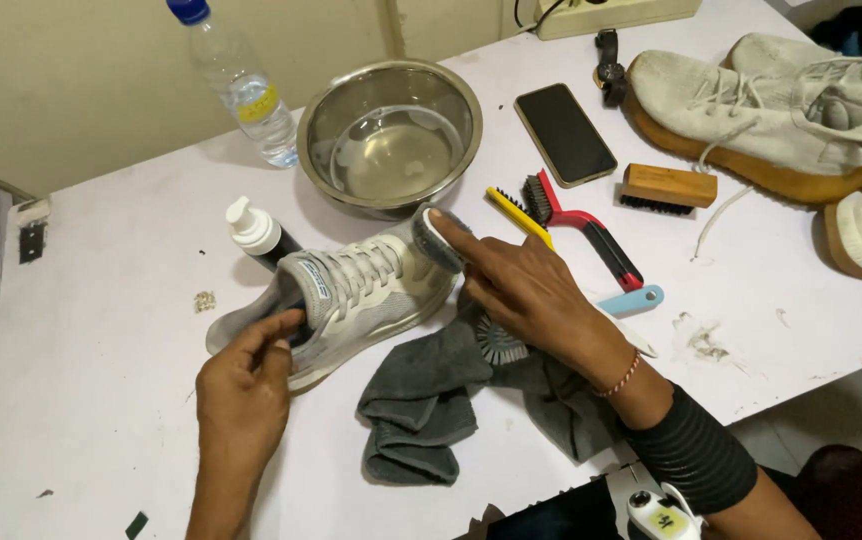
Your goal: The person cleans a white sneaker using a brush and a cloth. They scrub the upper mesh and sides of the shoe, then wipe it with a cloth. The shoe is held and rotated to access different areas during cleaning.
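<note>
- Two hands are engaged on one grey sneaker [351, 290], which lies on its side near the middle of the white table [101, 330], just in front of the steel bowl [391, 135].
- The left hand [246, 385] is curled closed around the heel end of the sneaker, with fingers tucked into the collar.
- The right hand [521, 285] is held mostly extended; a dark pad or cloth piece is pressed against the toe under its fingertips, though the exact grip cannot be told.
- Progress is judged as mid-cleaning: the toe is being wiped, water is present in the bowl, and the grey cloth [431, 400] lies crumpled beside the sneaker.
- Remaining work is suggested by the beige shoes [771, 110] at the far right, whose soles are seen discoloured.
- A clear plastic bottle [236, 85] with a blue cap and a yellow label band is stood at the table's far edge.
- A dark pump bottle [256, 235] with a white dispenser top is placed just behind the sneaker.
- A small blue tab is seen on the sneaker's tongue.
- A wooden brush [666, 187], a red-handled brush [586, 230] and a black phone [564, 133] are laid between the bowl and the beige shoes.
</note>
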